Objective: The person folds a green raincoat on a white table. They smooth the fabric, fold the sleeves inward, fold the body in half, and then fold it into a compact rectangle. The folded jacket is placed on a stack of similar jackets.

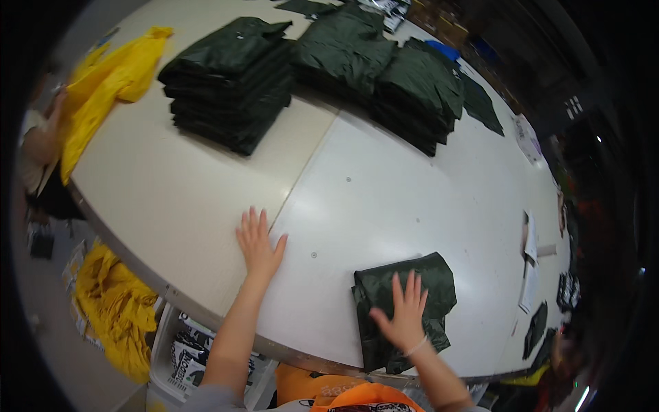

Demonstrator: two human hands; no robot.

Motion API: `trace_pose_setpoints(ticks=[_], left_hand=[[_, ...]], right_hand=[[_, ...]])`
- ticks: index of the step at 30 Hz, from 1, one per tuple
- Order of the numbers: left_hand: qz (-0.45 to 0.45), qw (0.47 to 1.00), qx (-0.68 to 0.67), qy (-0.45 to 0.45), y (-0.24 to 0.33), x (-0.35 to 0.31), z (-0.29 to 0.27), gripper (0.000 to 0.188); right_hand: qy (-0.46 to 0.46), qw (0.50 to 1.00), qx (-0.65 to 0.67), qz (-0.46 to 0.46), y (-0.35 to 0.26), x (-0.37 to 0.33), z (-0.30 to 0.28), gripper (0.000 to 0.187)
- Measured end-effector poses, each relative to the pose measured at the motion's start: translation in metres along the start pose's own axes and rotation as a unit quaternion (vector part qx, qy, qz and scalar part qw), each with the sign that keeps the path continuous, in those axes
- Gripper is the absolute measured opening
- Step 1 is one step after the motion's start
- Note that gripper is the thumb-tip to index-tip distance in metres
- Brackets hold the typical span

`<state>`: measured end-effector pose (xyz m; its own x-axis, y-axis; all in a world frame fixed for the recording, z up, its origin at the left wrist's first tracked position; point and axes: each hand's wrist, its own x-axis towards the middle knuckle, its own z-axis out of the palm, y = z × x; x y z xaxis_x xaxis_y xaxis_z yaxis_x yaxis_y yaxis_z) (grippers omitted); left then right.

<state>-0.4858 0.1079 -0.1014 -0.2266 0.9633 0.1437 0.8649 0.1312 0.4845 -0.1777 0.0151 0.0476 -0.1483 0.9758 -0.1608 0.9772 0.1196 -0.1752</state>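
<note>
My right hand rests with fingers spread on a folded dark green garment near the table's front edge. The cloth has a slight sheen, and its lower edge looks uneven. My left hand is open over the bare tabletop, left of the garment, by the seam between two table panels; nothing is in it. Farther off stands a tall stack of folded dark green garments. More stacks of the same dark green garments lie to its right.
At the far left a person handles a yellow garment on the white table. Below the left edge lie a yellow heap of cloth and a bin of printed packages. White paper slips lie at the right.
</note>
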Motion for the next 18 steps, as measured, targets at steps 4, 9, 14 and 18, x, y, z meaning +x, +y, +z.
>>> trace_pose_setpoints(ticks=[4, 9, 14, 18], left_hand=[[0.049, 0.996, -0.07, -0.012, 0.056, 0.093, 0.042, 0.081], [0.05, 0.994, -0.064, -0.075, 0.072, 0.12, 0.059, 0.083], [0.024, 0.992, -0.07, -0.097, 0.067, 0.129, 0.052, 0.08], [0.02, 0.991, -0.083, -0.104, 0.065, 0.131, 0.056, 0.078]], right_hand=[[0.171, 0.981, -0.058, -0.068, 0.024, 0.172, -0.036, 0.075], [0.315, 0.919, -0.176, -0.16, 0.055, 0.421, -0.076, 0.072], [0.262, 0.926, -0.272, 0.012, 0.023, 0.521, -0.076, 0.114], [0.27, 0.917, -0.292, -0.001, 0.068, 0.518, -0.059, 0.106]])
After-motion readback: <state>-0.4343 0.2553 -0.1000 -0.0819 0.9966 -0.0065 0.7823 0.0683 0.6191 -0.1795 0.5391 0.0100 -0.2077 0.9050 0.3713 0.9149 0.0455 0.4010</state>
